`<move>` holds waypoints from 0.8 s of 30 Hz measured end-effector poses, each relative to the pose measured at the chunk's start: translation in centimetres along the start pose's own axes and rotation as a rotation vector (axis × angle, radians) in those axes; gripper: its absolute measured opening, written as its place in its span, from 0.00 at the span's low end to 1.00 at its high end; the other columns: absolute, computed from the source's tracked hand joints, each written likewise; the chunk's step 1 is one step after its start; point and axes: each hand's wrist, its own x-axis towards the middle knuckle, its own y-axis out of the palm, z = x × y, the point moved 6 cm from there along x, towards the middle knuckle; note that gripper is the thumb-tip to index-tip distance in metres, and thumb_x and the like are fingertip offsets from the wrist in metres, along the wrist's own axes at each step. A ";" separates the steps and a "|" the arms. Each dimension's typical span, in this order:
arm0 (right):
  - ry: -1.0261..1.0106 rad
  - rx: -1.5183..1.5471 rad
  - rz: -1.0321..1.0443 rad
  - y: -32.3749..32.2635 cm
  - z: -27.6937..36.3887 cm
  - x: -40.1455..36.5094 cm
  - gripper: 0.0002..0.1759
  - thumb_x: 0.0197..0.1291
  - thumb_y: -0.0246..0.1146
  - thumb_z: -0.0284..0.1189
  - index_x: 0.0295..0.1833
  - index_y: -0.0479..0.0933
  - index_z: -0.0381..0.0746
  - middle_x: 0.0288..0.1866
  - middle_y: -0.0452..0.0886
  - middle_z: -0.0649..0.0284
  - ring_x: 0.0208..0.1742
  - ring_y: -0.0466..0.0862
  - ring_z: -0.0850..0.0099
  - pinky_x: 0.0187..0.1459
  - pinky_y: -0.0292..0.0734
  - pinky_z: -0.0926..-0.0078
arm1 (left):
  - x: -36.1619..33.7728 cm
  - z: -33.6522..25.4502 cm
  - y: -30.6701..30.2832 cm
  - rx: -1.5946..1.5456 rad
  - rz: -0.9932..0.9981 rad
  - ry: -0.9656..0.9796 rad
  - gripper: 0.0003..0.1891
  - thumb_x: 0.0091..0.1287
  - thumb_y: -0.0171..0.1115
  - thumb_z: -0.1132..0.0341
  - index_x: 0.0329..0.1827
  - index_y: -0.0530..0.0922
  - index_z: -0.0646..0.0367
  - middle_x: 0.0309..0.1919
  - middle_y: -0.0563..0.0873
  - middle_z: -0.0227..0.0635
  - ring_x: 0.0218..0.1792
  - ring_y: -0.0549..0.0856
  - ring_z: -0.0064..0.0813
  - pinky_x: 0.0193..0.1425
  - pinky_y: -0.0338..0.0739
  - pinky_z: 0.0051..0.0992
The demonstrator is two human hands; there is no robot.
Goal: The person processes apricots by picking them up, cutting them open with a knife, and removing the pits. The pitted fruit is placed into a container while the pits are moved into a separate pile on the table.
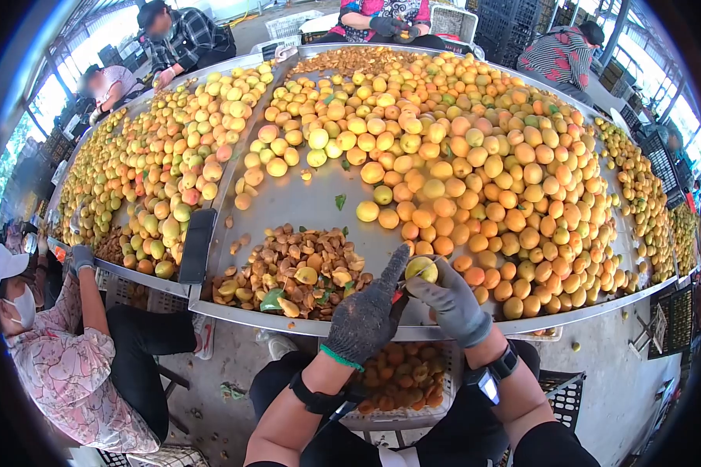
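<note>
My left hand [366, 317], in a dark grey glove, is closed round a small red tool [398, 296], mostly hidden by the fingers. Its index finger stretches up along the left side of a yellow-green apricot [421, 269]. That apricot is gripped by my right hand [453, 302], in a lighter grey glove, with a thin line showing across its skin. Both hands are over the front rim of the metal table [327, 183]. A heap of brown pits and fruit scraps [308, 268] lies left of my left hand. Loose apricots [483, 194] spread beyond and right of my right hand.
Below my hands stands a crate of apricot halves [405, 381]. A phone [199, 245] rests on the table's divider. To the left sits a person in a white cap [66, 342]; other people work along the far side. Black crates [670, 323] stand at right.
</note>
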 end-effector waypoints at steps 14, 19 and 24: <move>-0.017 0.037 -0.072 0.9 -0.7 -0.4 0.18 0.65 0.66 0.35 0.54 0.74 0.36 0.46 0.79 0.67 0.51 0.77 0.80 0.50 0.75 0.80 | 0.1 0.0 0.4 0.001 0.063 0.009 0.41 0.63 0.57 0.72 0.79 0.49 0.48 0.39 0.85 0.55 0.33 0.86 0.53 0.37 0.80 0.46; -0.009 0.013 -0.094 -0.8 -1.7 0.4 0.22 0.68 0.63 0.37 0.60 0.70 0.36 0.50 0.78 0.67 0.51 0.77 0.81 0.53 0.74 0.80 | 0.9 0.8 1.5 -0.273 0.179 -0.202 0.43 0.64 0.61 0.68 0.79 0.46 0.50 0.52 0.81 0.56 0.46 0.84 0.55 0.47 0.79 0.45; 0.074 0.242 -0.085 -1.1 -2.8 0.3 0.26 0.71 0.57 0.42 0.63 0.67 0.34 0.54 0.77 0.63 0.55 0.78 0.75 0.58 0.72 0.78 | 0.8 1.9 2.8 -0.452 0.193 -0.200 0.44 0.65 0.63 0.67 0.79 0.45 0.51 0.59 0.77 0.56 0.58 0.79 0.55 0.57 0.76 0.43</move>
